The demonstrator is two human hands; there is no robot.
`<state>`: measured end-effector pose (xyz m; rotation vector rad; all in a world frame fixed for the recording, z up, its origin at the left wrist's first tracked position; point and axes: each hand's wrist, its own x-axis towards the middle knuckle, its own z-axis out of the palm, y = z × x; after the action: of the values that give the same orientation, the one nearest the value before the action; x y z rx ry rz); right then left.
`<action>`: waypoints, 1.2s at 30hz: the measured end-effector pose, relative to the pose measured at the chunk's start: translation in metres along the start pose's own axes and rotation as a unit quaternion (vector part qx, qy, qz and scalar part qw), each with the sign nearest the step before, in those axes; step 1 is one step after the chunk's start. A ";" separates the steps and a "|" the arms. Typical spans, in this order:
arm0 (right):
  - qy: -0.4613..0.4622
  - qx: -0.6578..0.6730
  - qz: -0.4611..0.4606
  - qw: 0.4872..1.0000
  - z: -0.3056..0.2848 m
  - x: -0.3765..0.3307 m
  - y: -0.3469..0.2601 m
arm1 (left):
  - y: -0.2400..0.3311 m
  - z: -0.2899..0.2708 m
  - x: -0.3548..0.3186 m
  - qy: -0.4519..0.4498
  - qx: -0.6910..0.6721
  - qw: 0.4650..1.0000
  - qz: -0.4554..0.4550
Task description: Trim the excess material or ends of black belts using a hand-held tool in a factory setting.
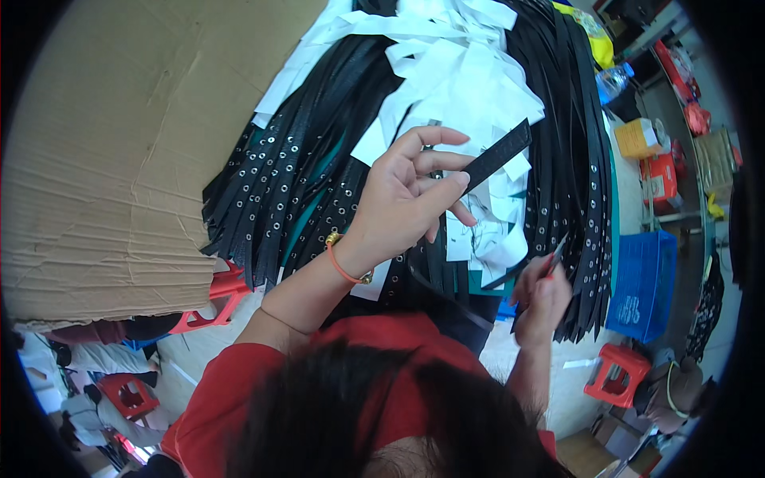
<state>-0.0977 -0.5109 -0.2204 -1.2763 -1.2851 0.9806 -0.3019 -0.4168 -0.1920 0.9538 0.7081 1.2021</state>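
My left hand (pixel 410 195) is raised over the table and pinches the end of a black belt strap (pixel 500 151) between thumb and fingers; an orange bracelet circles that wrist. Lower right, my right hand (pixel 542 295) is closed around a thin red-handled tool (pixel 555 259) with a pointed metal tip. Beneath both hands lies a heap of black belts with metal eyelets (pixel 287 183), their ends hanging over the table edge. White paper strips (pixel 454 72) lie scattered on top of the heap.
A large sheet of brown cardboard (pixel 119 159) covers the left. A blue plastic crate (pixel 644 283) and red stools (pixel 613 370) stand on the floor at right, with boxes and shelves (pixel 661 175) behind. Another red stool (pixel 219 299) sits under the table edge.
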 end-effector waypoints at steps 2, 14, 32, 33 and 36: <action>0.002 -0.129 -0.067 0.989 -0.010 0.016 -0.021 | -0.007 0.004 0.002 -0.022 0.027 0.999 -0.017; 0.009 -0.367 -0.179 0.913 -0.003 0.029 -0.060 | -0.026 0.016 -0.001 -0.084 0.068 0.994 0.005; -0.043 -0.446 -0.206 0.870 -0.021 0.038 -0.062 | -0.046 0.029 0.004 -0.117 0.103 0.987 -0.034; -0.054 -0.450 -0.203 0.868 -0.022 0.040 -0.060 | -0.044 0.029 0.004 -0.115 0.112 0.986 -0.040; -0.061 -0.431 -0.265 0.861 -0.026 0.046 -0.049 | -0.044 0.030 0.004 -0.116 0.136 0.983 -0.047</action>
<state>-0.0749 -0.4733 -0.1628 -1.3674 -2.1558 0.0453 -0.2554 -0.4229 -0.2180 1.2508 0.7317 0.9068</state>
